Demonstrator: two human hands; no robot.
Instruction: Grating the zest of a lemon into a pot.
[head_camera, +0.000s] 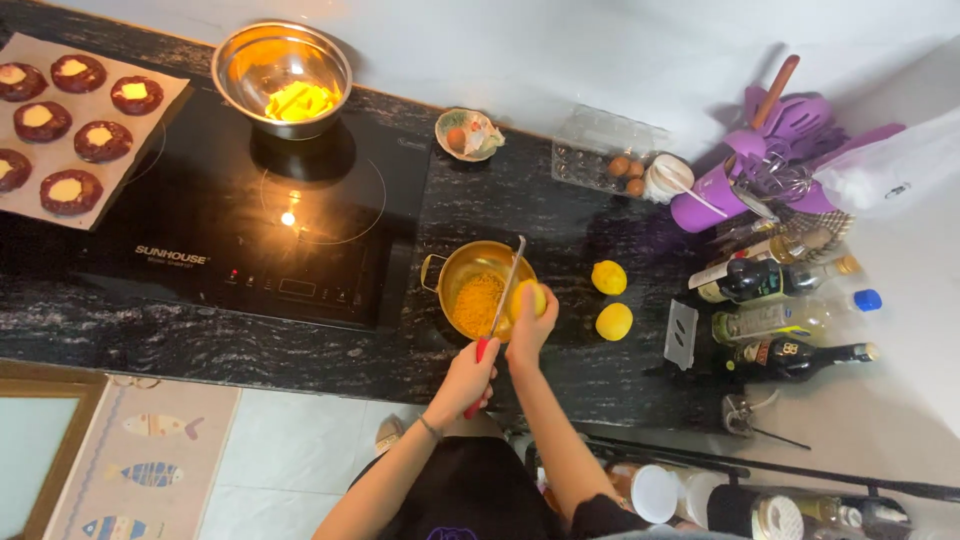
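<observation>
My left hand (468, 378) grips the red handle of a long, narrow grater (507, 283). Its blade lies slanted over a small gold pot (447, 268) on the black counter. Orange-yellow zest (476, 304) lies heaped in the pot. My right hand (531, 330) holds a yellow lemon (528, 296) against the blade at the pot's right rim. Two more lemons (608, 277) (614, 321) sit on the counter just right of the pot.
A black induction cooktop (230, 235) lies to the left, with a steel bowl (238, 55) of yellow pieces on it. A tray of dark cookies (150, 125) sits far left. Behind are a small dish (468, 133), an egg carton (600, 140), purple utensils (780, 140) and bottles (780, 310).
</observation>
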